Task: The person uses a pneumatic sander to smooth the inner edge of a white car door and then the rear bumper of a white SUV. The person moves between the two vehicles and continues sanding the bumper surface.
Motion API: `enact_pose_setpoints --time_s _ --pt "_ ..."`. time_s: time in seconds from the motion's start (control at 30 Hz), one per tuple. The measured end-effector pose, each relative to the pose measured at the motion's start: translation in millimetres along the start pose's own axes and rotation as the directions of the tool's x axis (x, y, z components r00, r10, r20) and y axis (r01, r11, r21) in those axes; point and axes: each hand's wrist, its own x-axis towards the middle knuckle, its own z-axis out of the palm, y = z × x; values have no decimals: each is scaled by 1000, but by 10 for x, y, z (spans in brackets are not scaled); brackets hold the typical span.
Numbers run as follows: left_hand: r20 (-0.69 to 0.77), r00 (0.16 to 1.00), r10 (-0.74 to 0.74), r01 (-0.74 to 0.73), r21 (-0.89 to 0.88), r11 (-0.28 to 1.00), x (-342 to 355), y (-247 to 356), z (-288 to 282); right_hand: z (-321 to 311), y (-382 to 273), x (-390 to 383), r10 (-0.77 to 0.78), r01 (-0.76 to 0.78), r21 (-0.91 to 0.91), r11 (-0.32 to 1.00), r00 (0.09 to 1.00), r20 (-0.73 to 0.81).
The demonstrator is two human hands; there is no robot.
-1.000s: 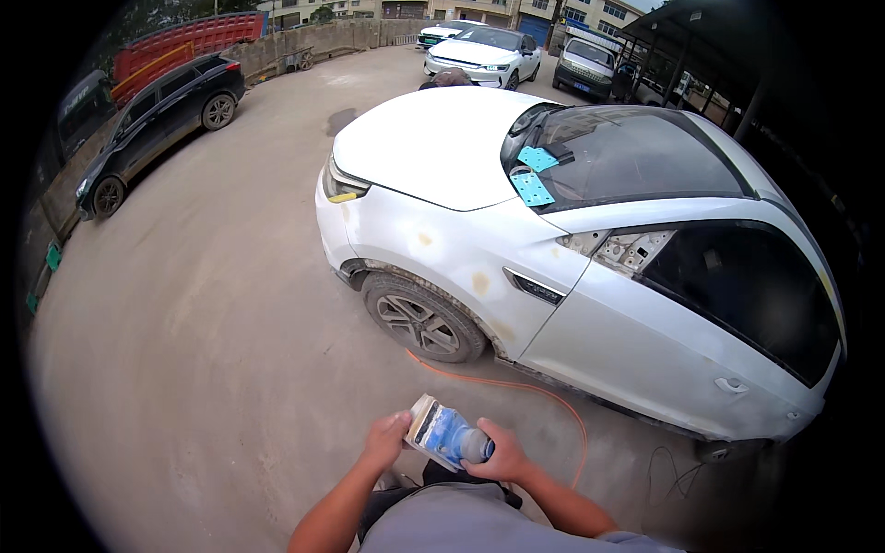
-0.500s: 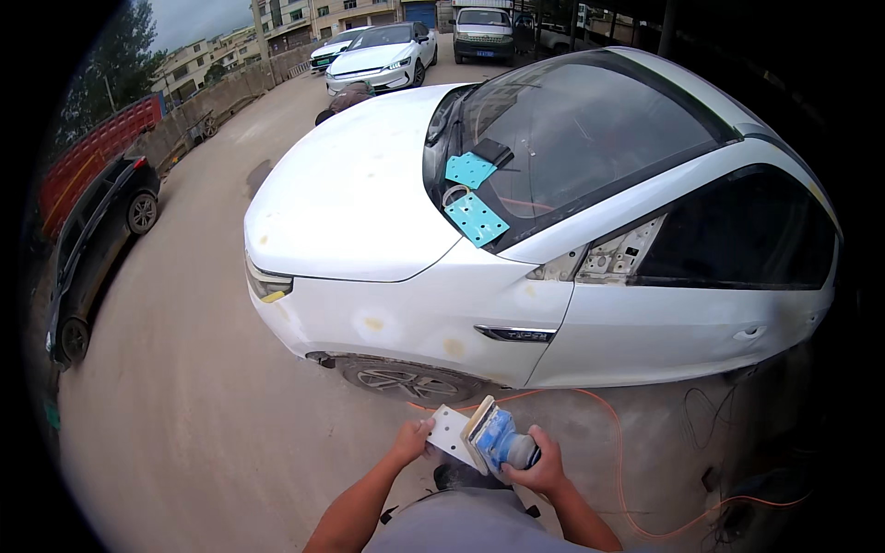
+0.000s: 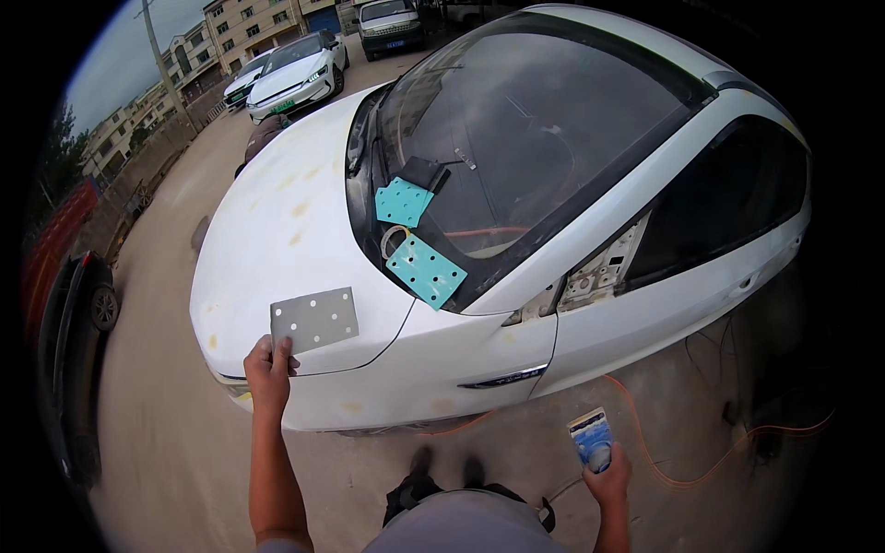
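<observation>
My left hand (image 3: 268,370) pinches the near edge of a grey rectangular sandpaper sheet (image 3: 321,324) dotted with round holes. The sheet is held up in front of the hood of a white car (image 3: 277,240), whose panels bear several yellowish patches. Whether it touches the hood I cannot tell. Lower right, my right hand (image 3: 609,476) is closed round a blue power sander (image 3: 591,441) with a flat rectangular pad. The sander is apart from the car, over the ground.
Two teal perforated sandpaper sheets (image 3: 426,268), a ring-shaped roll (image 3: 386,242) and a black flat item (image 3: 422,172) lie by the windshield base. An orange hose (image 3: 636,429) runs along the ground. A person (image 3: 262,138) is low beyond the hood. A dark car (image 3: 78,341) stands at left.
My hands have moved apart. The left carried the sandpaper sheet up and left, away from the sander; the right took the sander to the right. The view has shifted.
</observation>
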Motion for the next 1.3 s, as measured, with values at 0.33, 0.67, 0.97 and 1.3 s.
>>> enact_pose_setpoints --time_s 0.33,0.67,0.97,1.3 --pt "603 738 302 -622 436 651 1688 226 1409 1077 195 -2306 379 -438 -178 881 879 -290" --pt "794 477 376 -871 369 326 3251 44 2692 1235 -892 -3388 570 -624 -301 721 781 -255" --pt "849 352 394 -926 254 280 3540 -276 2683 1095 -1776 -2753 651 -761 -88 642 602 -462" --pt "597 380 706 -924 207 322 3388 -76 2487 747 -1897 -2673 635 -727 -7 687 605 -480"
